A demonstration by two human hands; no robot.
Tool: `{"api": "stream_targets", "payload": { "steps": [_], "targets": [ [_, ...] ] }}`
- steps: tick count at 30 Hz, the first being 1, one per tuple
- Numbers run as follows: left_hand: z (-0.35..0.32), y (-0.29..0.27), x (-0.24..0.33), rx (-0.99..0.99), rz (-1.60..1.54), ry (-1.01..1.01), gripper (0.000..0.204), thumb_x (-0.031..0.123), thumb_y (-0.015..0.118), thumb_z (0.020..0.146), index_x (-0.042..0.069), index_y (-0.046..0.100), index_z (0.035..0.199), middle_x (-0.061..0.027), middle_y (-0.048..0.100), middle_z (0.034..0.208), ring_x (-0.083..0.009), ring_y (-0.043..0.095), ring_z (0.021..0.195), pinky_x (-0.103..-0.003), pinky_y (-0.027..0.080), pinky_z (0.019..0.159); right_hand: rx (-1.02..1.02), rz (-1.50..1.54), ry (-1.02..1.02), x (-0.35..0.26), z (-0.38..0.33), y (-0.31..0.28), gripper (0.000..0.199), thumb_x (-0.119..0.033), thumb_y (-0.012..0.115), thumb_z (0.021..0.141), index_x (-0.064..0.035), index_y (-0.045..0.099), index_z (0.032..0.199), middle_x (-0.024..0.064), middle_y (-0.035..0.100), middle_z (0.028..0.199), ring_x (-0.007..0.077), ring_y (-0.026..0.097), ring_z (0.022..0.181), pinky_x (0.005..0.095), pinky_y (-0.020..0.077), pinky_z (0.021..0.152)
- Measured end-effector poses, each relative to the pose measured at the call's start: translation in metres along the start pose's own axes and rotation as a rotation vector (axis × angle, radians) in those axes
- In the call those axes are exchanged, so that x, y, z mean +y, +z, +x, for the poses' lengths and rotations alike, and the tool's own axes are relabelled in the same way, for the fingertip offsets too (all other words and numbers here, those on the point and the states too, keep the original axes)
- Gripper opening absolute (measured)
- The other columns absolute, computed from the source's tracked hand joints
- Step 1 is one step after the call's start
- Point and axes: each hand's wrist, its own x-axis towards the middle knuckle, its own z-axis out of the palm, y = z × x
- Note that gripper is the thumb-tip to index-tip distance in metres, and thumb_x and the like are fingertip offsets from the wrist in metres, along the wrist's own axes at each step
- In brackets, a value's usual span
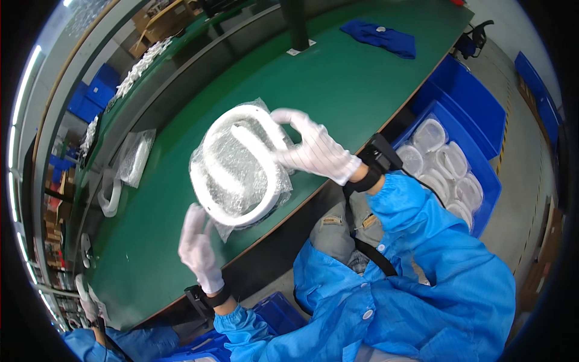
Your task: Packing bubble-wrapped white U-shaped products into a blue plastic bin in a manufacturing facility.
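A white oval ring-shaped part [208,142] lies on the green bench in a clear plastic bag [238,175], with a white curved strip across its middle. My right hand [313,146], in a white striped glove, is at the bag's right edge, thumb and fingers apart; the fingertips appear to touch the bag. My left hand [200,250], also gloved and slightly blurred, stands just off the bag's lower left edge. Its fingers are stretched out, with nothing seen in them.
A blue bin [485,181] of bagged white parts [443,163] stands right of the green bench [338,90]. A blue cloth [380,37] lies at the far end, near a black post [294,24]. Another bagged white part [129,158] lies left. A co-worker's gloved hand [87,301] shows lower left.
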Motion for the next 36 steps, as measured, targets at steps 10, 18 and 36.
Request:
{"api": "stream_targets", "payload": {
  "steps": [10,18,36],
  "targets": [
    [0.074,-0.005,-0.07,-0.057,1.385,-0.017,0.05,0.041,0.055,0.09,0.0,0.057,0.118,-0.027,0.065,0.095,-0.0417,0.062,0.088,-0.047,0.047,0.079,-0.168,-0.451,0.388,0.043,0.067,0.047,0.072,-0.065,0.066,0.064,0.0048,0.069,0.083,0.0246,0.066,0.082,0.0381,0.065,0.078,0.0408,0.0507,0.074],
    [0.097,-0.063,-0.099,-0.42,1.573,0.023,0.043,0.022,0.059,0.087,0.0,0.057,0.124,-0.0193,0.066,0.104,-0.027,0.063,0.084,-0.039,0.051,0.073,0.174,-0.034,0.445,0.061,0.055,0.089,0.059,-0.035,0.086,0.048,0.0071,0.066,0.084,0.0212,0.067,0.081,0.0358,0.067,0.07,0.0399,0.0556,0.065],
    [0.039,0.168,-0.077,-0.377,0.025,-0.582,0.054,0.037,0.046,0.095,-0.004,0.046,0.13,-0.0159,0.05,0.133,-0.0287,0.045,0.124,-0.047,0.032,0.107,0.665,-0.887,0.066,-0.005,-0.179,-0.11,0.047,-0.033,0.063,0.077,-0.0234,0.058,0.122,0.0215,0.046,0.125,0.029,0.048,0.065,0.0353,0.0515,0.057]
  ]
}}
